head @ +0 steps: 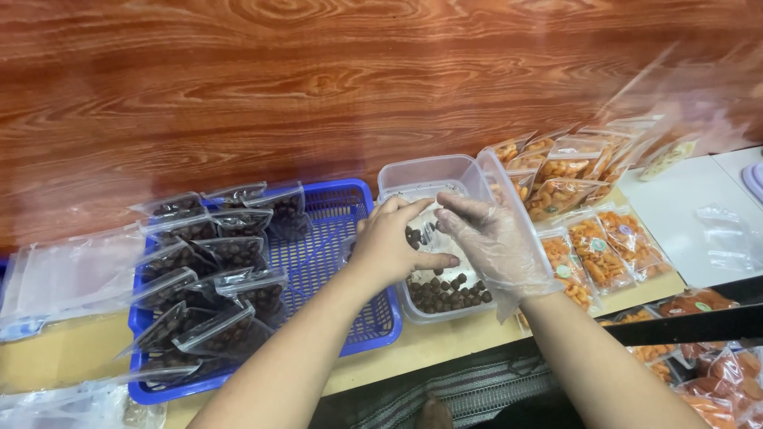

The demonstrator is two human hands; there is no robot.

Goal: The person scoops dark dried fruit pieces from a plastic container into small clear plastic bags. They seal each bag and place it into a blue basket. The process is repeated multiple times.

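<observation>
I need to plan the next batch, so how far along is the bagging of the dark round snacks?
Done: a stack of filled clear bags lies in the blue basket. In hand: the left hand holds a small bag over the clear tub while the gloved right hand drops pieces in. Left: a thin layer of dark pieces in the tub, and empty bags beside the basket.

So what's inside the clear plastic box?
The clear plastic box has small dark brown balls at the near end. The left hand and gloved right hand cover the middle, so that part is hidden.
</observation>
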